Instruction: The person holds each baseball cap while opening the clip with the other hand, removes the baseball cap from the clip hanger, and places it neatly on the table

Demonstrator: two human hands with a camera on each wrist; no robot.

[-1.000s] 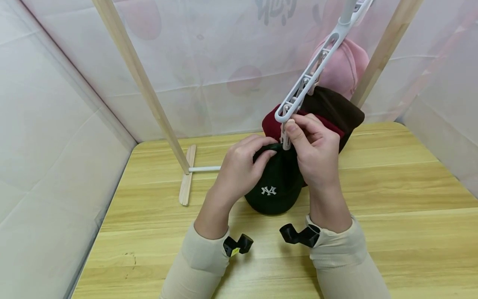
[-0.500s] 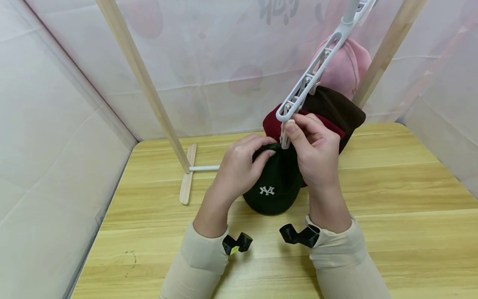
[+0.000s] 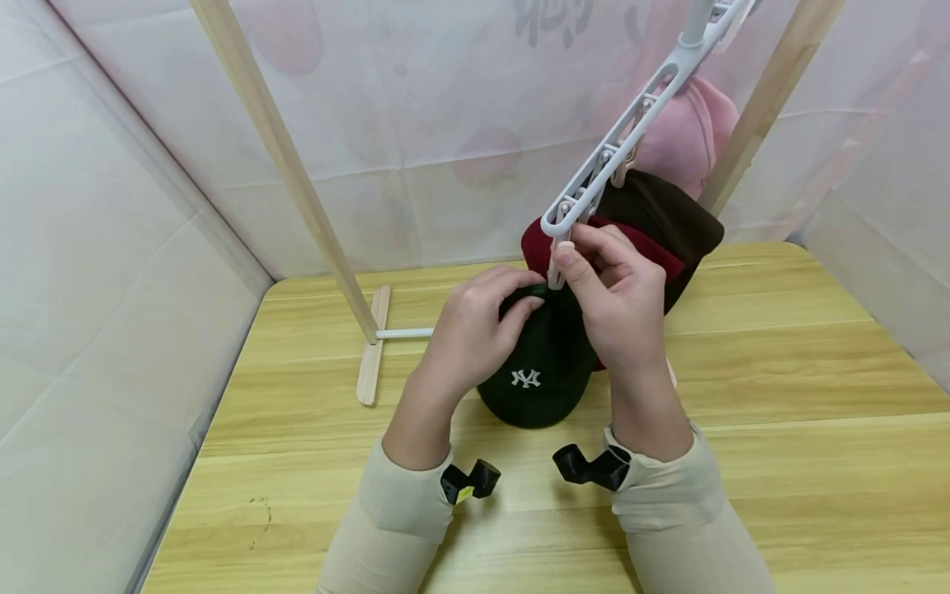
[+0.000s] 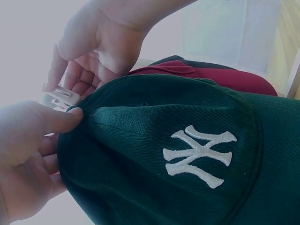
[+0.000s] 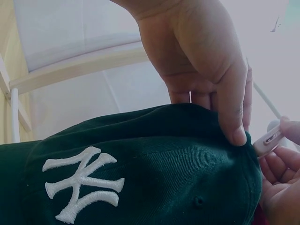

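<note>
Head view, centre: my left hand (image 3: 475,330) pinched the soft, light green cap (image 3: 538,371) at its crown; my right hand (image 3: 616,305) squeezed the hanger clip (image 3: 555,268); best held by that fabric edge.

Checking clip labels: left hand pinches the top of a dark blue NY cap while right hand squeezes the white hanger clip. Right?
Not quite: the NY cap is dark green, not blue, as the left wrist view shows. The left hand does pinch its top, and the right hand squeezes the white hanger clip.
</note>
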